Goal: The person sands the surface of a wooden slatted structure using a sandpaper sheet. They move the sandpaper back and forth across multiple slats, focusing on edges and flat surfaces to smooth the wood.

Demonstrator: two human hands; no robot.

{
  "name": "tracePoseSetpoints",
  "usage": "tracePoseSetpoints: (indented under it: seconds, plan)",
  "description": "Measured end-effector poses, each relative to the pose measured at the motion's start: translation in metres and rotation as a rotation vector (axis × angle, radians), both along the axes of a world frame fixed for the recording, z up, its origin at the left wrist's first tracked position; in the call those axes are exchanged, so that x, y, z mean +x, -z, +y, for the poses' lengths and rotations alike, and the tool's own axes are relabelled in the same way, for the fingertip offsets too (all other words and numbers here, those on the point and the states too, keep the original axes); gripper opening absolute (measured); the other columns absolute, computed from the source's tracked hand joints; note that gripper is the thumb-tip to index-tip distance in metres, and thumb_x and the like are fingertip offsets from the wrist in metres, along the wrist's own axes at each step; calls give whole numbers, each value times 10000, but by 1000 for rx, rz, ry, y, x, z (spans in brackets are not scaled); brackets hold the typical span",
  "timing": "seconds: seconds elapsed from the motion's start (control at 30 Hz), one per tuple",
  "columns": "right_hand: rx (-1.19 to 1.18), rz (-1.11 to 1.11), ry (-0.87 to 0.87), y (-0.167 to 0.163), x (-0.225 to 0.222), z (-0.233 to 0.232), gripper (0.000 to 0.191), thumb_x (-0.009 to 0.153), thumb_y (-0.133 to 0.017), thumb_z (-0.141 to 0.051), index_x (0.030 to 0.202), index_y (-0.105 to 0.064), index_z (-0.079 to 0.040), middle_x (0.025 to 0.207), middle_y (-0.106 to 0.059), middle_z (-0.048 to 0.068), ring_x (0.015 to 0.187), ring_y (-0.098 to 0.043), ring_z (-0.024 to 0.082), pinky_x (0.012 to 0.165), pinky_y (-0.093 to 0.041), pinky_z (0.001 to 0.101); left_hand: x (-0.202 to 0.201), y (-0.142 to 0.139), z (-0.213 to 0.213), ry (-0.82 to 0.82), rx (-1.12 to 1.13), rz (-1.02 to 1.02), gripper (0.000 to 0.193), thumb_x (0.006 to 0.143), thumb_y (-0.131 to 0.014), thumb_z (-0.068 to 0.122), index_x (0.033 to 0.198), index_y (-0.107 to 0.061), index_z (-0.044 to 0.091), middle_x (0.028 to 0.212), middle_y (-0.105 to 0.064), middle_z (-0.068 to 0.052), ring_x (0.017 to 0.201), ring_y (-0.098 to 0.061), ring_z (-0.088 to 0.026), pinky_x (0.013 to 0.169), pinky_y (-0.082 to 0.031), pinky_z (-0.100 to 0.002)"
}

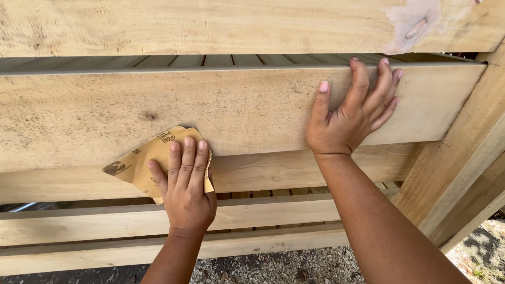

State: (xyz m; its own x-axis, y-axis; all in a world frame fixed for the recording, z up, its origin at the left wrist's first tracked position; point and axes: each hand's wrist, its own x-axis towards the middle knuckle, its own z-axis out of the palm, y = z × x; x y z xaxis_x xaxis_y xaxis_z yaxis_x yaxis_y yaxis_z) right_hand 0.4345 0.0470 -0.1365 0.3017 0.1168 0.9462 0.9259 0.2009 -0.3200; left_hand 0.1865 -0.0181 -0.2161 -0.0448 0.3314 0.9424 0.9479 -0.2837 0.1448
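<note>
two bare hands are working against a pale wooden frame. the left hand (185,181) is lying flat, fingers straight and close together, pressing a tan, creased sheet of sandpaper (142,163) against the lower edge of a wide, rough-sawn pale wooden plank (158,110); it is not gripping the sheet, only pinning it under the palm and fingers. the sandpaper is showing its paper back, with dark printed marks, and its corners are sticking out to the left of and above the hand. the right hand (351,113) is resting open on the same plank further right, fingers spread and reaching up to its top edge, holding nothing. the plank is looking dry and grainy, with a small dark knot near its middle. above it, across a gap, another light wooden board (210,26) is running with a pinkish filled patch (413,21) near its right end. below, narrower wooden rails (105,221) are crossing, a slanted wooden post (463,158) is standing at the right, and gravel ground (284,265) is showing underneath.
</note>
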Motion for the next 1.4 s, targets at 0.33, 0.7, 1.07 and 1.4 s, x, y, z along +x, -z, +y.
tracePoseSetpoints:
  seconds: [0.33, 0.7, 1.07, 1.4]
  plan:
    - [20, -11, -19, 3, 5, 6, 547, 1136, -477, -483, 1591, -413, -185, 1723, -217, 116, 1631, -76, 372, 1314, -14, 656, -7, -38, 42, -41, 56, -39, 491, 1146, -429, 181, 1627, -420, 283, 1715, -337, 24, 1611, -180, -242, 1263, 79, -573]
    - [7, -15, -19, 2, 2, 4, 544, 1138, -483, -465, 1590, -412, -172, 1713, -223, 125, 1641, -75, 375, 1309, -13, 644, 7, -51, 51, -2, 130, -56, 551, 1080, -463, 115, 1613, -445, 252, 1689, -404, 3, 1600, -217, -245, 1270, 66, -538]
    - [21, -12, -32, 3, 1, 3, 557, 1123, -508, -454, 1583, -434, -149, 1716, -234, 137, 1641, -78, 382, 1306, -6, 644, 23, -38, 41, 63, 77, 62, 525, 1084, -500, 142, 1580, -457, 310, 1669, -402, 68, 1589, -247, -182, 1288, 57, -527]
    - [16, -7, -18, 2, 1, 3, 561, 1115, -509, -465, 1584, -426, -169, 1708, -220, 132, 1631, -79, 394, 1298, -13, 658, 36, 9, 5, 37, 38, 186, 492, 1051, -513, 228, 1531, -502, 337, 1629, -420, 90, 1557, -265, -161, 1269, 41, -530]
